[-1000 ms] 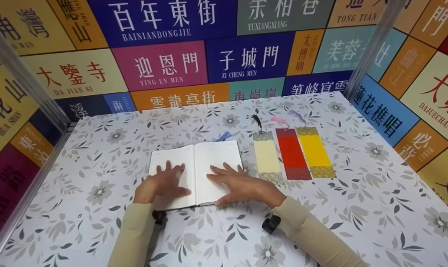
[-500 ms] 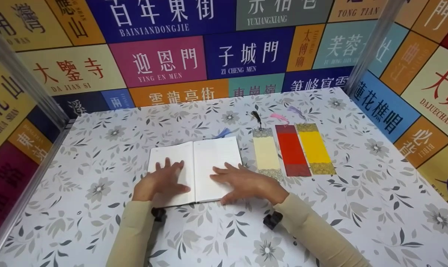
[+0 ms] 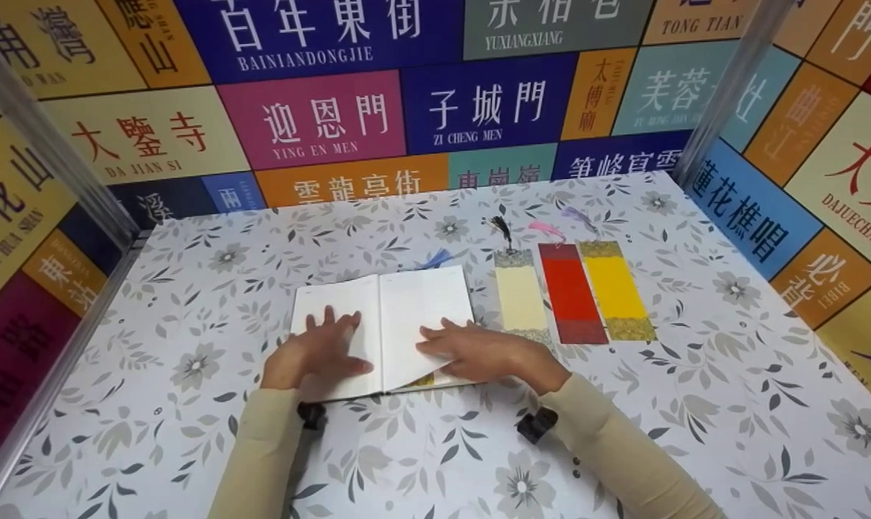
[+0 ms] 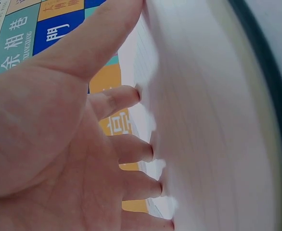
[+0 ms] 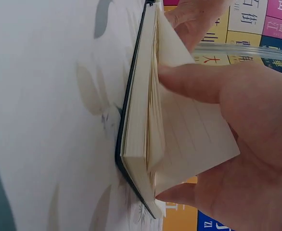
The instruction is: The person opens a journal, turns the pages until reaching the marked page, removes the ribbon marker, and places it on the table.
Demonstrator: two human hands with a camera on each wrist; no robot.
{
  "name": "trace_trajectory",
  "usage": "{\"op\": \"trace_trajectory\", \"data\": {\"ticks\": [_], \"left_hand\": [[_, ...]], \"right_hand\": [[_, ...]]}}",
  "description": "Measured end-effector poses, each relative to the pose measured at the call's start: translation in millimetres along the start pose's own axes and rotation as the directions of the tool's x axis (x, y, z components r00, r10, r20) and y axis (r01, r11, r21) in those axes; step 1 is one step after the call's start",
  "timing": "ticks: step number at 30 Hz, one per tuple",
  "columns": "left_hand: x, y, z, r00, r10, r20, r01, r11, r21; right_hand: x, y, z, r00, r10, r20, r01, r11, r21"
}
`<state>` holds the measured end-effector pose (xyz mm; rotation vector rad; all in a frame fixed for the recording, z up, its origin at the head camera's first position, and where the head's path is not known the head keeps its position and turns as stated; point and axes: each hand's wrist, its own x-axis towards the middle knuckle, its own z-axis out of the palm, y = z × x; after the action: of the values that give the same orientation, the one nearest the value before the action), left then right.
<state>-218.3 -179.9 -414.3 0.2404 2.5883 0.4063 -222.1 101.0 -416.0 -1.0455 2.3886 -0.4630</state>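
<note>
An open notebook [image 3: 407, 310] lies on the table. My left hand [image 3: 319, 355] rests on its left page with spread fingers, and the left wrist view shows those fingertips [image 4: 148, 149] touching the paper. At the right page [image 3: 425, 295], my right hand [image 3: 489, 352] holds the raised lower corner between thumb and fingers. In the right wrist view, the thumb [image 5: 198, 82] is on the underside of the lifted page [image 5: 194, 139]. A gold-patterned strip [image 3: 425, 380] shows beneath it, mostly hidden. A blue tassel [image 3: 437, 258] sticks out past the notebook's top edge.
Right of the notebook lie three tasselled bookmarks: cream [image 3: 520, 297], red [image 3: 571, 288] and yellow [image 3: 616, 288]. A flower-patterned cloth [image 3: 378, 461] covers the table. Colourful panels with lettering [image 3: 313, 119] stand behind and at both sides.
The right page's lower corner has come up, uncovering part of a gold-patterned strip. My right hand has shifted slightly right. The left hand keeps its place on the left page.
</note>
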Motion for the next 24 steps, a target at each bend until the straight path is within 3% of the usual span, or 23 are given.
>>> {"op": "trace_trajectory", "data": {"ticks": [8,12,15,19,24], "left_hand": [[2.5,-0.4,0.7,1.0,0.007,0.005,-0.007,1.0,-0.022],[3.2,-0.9,1.4,0.999,0.032,-0.006,-0.032,0.999,0.009],[2.6,-0.1,1.1,0.999,0.035,-0.011,-0.035,0.999,0.033],[0.8,0.8,-0.2,1.0,0.025,-0.01,-0.025,0.999,0.042],[0.6,-0.4,-0.1,0.999,0.034,-0.006,-0.033,0.998,0.044]], "right_hand": [[-9.1,10.2,-9.1,0.998,-0.023,-0.067,0.032,0.991,0.128],[-10.2,19.8,-12.9,0.992,-0.091,-0.088,0.101,0.988,0.116],[-9.1,25.6,-14.3,0.989,-0.094,-0.113,0.109,0.985,0.134],[-6.6,30.0,-15.2,0.98,-0.007,-0.197,0.04,0.985,0.167],[-0.3,34.1,-16.6,0.942,0.137,-0.305,-0.068,0.971,0.229]]}}
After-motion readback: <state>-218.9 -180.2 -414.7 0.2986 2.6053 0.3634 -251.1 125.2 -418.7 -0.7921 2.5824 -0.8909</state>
